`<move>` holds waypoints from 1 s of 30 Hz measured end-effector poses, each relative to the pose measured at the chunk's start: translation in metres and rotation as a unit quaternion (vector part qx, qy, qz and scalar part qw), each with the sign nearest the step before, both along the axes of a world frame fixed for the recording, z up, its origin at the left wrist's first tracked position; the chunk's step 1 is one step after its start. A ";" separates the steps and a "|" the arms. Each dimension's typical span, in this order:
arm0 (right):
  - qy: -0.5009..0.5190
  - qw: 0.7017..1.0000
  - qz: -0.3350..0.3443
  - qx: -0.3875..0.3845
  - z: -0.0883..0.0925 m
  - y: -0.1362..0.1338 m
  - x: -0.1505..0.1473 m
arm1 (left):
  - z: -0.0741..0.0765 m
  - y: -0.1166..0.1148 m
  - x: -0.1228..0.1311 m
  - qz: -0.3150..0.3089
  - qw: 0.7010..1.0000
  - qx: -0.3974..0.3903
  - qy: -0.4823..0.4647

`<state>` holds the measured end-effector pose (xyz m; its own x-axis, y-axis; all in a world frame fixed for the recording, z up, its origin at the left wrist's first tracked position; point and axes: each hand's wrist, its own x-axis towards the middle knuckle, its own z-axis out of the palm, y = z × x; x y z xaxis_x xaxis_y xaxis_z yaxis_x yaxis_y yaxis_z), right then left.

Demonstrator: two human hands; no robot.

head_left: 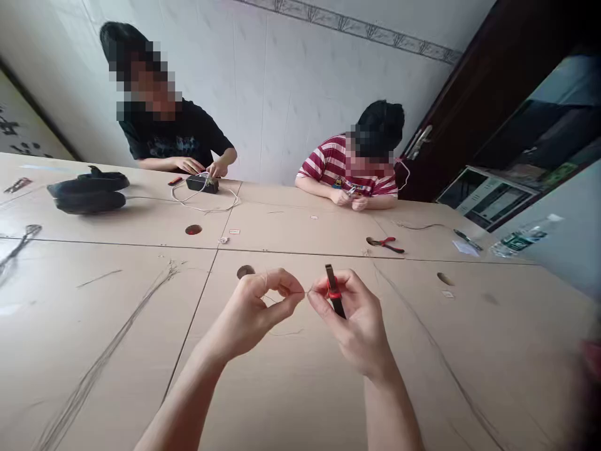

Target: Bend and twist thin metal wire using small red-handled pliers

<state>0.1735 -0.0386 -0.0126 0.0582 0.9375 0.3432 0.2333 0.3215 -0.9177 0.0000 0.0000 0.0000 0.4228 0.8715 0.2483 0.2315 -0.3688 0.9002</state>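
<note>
My left hand (263, 307) is raised above the beige table (117, 351), thumb and fingers pinched on a thin pale wire (307, 291). The wire runs across the small gap to my right hand (357, 316). That hand is closed round a small tool with a black and red handle (334, 293), which sticks up between the fingers. The two hands almost touch at their fingertips. Where the wire ends is too fine to make out.
Two other people sit at the far edge, hands busy: one at a black box (203, 183) with white cable, one in a striped shirt. Red-handled pliers (385, 243), a black helmet-like object (89, 191), a water bottle (521, 240) and round table holes (193, 230) are about.
</note>
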 end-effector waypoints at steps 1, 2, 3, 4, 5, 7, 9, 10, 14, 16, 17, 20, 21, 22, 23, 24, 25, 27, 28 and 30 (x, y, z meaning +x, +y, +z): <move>0.003 1.000 -0.002 -0.002 0.000 0.000 -0.001 | -0.002 0.000 0.000 0.004 1.000 0.010 0.002; 0.005 1.000 -0.004 -0.004 0.000 0.001 -0.001 | -0.003 -0.001 -0.001 0.007 1.000 0.017 0.003; 0.007 1.000 -0.004 -0.005 0.000 0.001 -0.002 | -0.004 -0.001 -0.001 0.008 1.000 0.021 0.003; 0.008 1.000 -0.003 -0.006 0.000 0.002 -0.003 | -0.005 -0.001 -0.001 0.008 1.000 0.021 0.003; 0.009 1.000 -0.002 -0.007 0.000 0.002 -0.003 | -0.006 0.000 -0.001 0.007 1.000 0.019 0.002; 0.006 1.000 0.003 -0.003 -0.001 0.004 -0.003 | -0.007 0.002 -0.002 0.000 1.000 0.001 -0.004; -0.004 1.000 0.007 0.004 -0.002 0.005 -0.003 | -0.008 0.004 -0.002 -0.012 0.999 -0.032 -0.020; -0.011 1.000 0.007 0.010 -0.003 0.006 -0.003 | -0.008 0.005 -0.002 -0.021 0.998 -0.055 -0.033; -0.048 0.998 0.017 0.043 -0.008 0.008 -0.002 | -0.009 0.009 -0.003 -0.058 0.977 -0.178 -0.102; -0.065 0.996 0.023 0.057 -0.011 0.009 -0.001 | -0.009 0.011 -0.003 -0.073 0.959 -0.240 -0.133; -0.070 0.995 0.023 0.062 -0.012 0.009 -0.001 | -0.009 0.012 -0.003 -0.079 0.950 -0.263 -0.145; -0.059 0.995 0.023 0.074 -0.013 0.010 0.000 | -0.009 0.013 -0.004 -0.103 0.938 -0.282 -0.173; -0.046 0.996 0.026 0.074 -0.013 0.011 0.000 | -0.008 0.013 -0.004 -0.111 0.938 -0.275 -0.178; -0.033 0.996 0.028 0.074 -0.013 0.011 0.001 | -0.008 0.012 -0.004 -0.117 0.940 -0.266 -0.181; -0.020 0.997 0.029 0.072 -0.013 0.011 0.001 | -0.007 0.012 -0.005 -0.122 0.940 -0.258 -0.185; -0.010 0.997 0.026 0.069 -0.013 0.011 0.001 | -0.007 0.012 -0.005 -0.125 0.941 -0.252 -0.189; -0.003 0.998 0.020 0.065 -0.012 0.011 0.002 | -0.006 0.011 -0.005 -0.126 0.940 -0.249 -0.194; 0.001 0.998 0.004 0.059 -0.012 0.011 0.003 | -0.005 0.010 -0.005 -0.122 0.939 -0.246 -0.205; 0.000 0.998 -0.002 0.055 -0.012 0.011 0.003 | -0.004 0.009 -0.005 -0.118 0.939 -0.245 -0.209; -0.002 0.999 -0.006 0.048 -0.012 0.010 0.003 | -0.003 0.007 -0.004 -0.108 0.941 -0.241 -0.210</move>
